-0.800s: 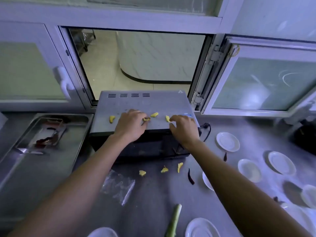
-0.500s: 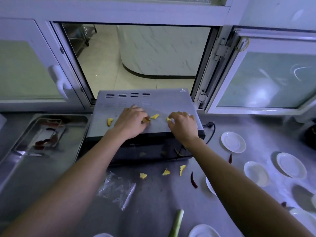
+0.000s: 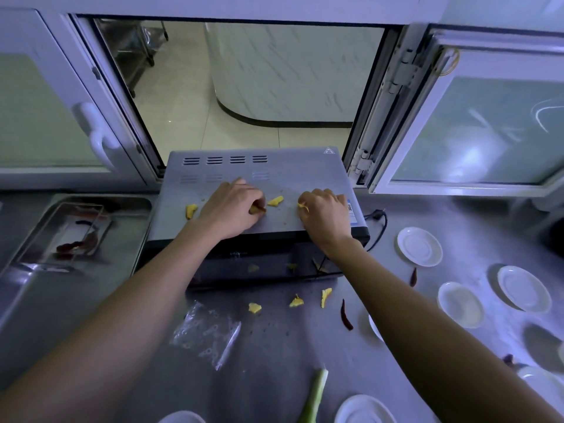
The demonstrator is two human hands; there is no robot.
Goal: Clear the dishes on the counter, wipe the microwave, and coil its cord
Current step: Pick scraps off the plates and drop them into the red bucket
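The grey microwave (image 3: 293, 169) stands on the steel counter (image 3: 274, 346) below an open window. Both my hands lie on its top. My left hand (image 3: 230, 209) pinches a brownish-yellow food scrap (image 3: 257, 210) at its fingertips. My right hand (image 3: 325, 213) pinches another yellow scrap (image 3: 302, 206). Loose yellow scraps lie on the microwave top: one (image 3: 191, 210) left of my left hand, one (image 3: 275, 201) between my hands. The black cord (image 3: 378, 222) trails off the microwave's right side. Several white saucers (image 3: 419, 246) sit on the counter to the right.
Yellow scraps (image 3: 295, 301) and a dried red chilli (image 3: 346, 315) lie in front of the microwave. A clear plastic bag (image 3: 207, 332) and a green stalk (image 3: 314, 398) lie nearer me. A steel tray (image 3: 39, 279) with red bits sits left. An open window sash (image 3: 476, 123) hangs at right.
My hands stay on the microwave top with fingers curled in on the scraps. The view has tilted and shifted a little; the scraps on the counter lie as before.
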